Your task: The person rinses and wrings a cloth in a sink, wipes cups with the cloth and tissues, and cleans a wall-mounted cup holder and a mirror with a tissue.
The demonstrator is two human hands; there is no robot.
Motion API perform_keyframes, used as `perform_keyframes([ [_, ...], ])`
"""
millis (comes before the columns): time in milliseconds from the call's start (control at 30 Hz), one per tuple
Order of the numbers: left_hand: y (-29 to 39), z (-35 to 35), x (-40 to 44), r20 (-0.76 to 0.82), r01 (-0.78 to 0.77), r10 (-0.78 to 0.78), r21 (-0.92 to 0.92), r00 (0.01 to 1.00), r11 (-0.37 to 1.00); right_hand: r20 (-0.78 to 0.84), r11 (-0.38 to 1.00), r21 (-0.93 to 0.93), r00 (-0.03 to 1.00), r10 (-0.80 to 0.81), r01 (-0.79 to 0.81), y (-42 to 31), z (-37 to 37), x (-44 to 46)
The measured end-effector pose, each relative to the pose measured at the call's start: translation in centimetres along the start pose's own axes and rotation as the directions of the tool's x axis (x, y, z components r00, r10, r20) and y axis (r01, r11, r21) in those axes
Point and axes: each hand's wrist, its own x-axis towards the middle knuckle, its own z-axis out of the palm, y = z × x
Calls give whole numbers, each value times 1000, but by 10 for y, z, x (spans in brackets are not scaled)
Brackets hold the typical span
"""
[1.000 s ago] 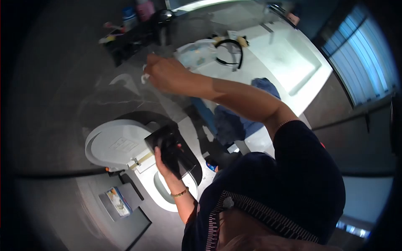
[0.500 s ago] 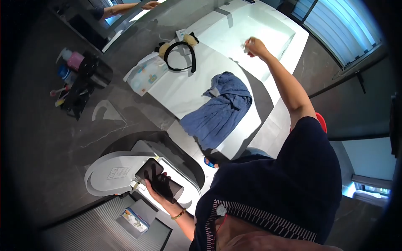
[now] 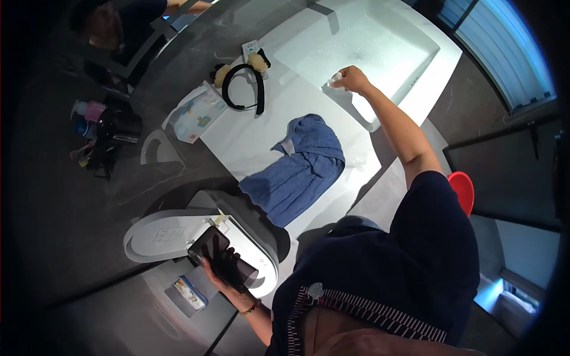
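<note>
My right hand (image 3: 354,81) reaches over the near edge of the white basin (image 3: 415,89), fingers pinched on a small white crumpled piece (image 3: 336,79) that looks like tissue. My left hand (image 3: 215,276), with a beaded bracelet at the wrist, holds a smoky see-through cup (image 3: 211,240) tilted above the toilet (image 3: 268,268). Dark finger shapes show through the cup's wall. Between the two hands, a blue towel (image 3: 309,172) lies bunched on the white counter (image 3: 362,160). Water drops or bubbles dot the basin floor.
A black headband with fluffy ears (image 3: 260,98) and a wipes pack (image 3: 193,115) lie along the counter's wall side. Pump bottles (image 3: 89,111) and a black holder (image 3: 122,126) are on the left wall. The toilet lid (image 3: 157,236) is raised. A red basin (image 3: 462,193) stands at right.
My right hand has come down and slightly left, from over the basin to its near edge. My left hand keeps the cup over the toilet. The whole view has shifted a little.
</note>
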Motion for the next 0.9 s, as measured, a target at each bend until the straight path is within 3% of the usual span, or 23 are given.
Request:
perform_keyframes([
  [133, -4, -9, -6, -38, 7, -5, 58, 999, 998, -239, 908, 351, 959, -150, 229, -15, -11, 9],
  [200, -3, -11, -5, -40, 6, -4, 62, 999, 998, -336, 740, 624, 941, -37, 252, -38, -38, -3],
  [233, -2, -12, -5, -53, 10, -6, 69, 999, 998, -345, 739, 621, 938, -39, 260, -36, -48, 6],
  [300, 1, -16, -4, -79, 17, -10, 87, 997, 996, -459, 454, 811, 883, 103, 368, -29, -81, 37],
  [367, 1, -25, 1, -52, 1, 3, 70, 999, 998, -490, 335, 855, 828, 274, 395, -29, -108, 60],
  [400, 0, -31, 4, -33, -11, 13, 59, 999, 998, -495, 336, 852, 827, 266, 402, -25, -120, 78],
  [467, -1, -38, 6, -1, -37, 37, 46, 999, 998, -462, 104, 884, 821, 336, 455, -18, -135, 110],
  [500, -1, -38, 7, -3, -43, 43, 44, 999, 998, -462, 100, 884, 823, 331, 456, -23, -139, 116],
  [633, 0, -35, 9, -47, -39, 41, 52, 998, 998, -389, -146, 889, 884, 261, 434, -35, -153, 130],
  [900, 0, -15, 5, -51, -52, 56, 70, 997, 996, -385, -144, 903, 912, 145, 404, -12, -138, 113],
])
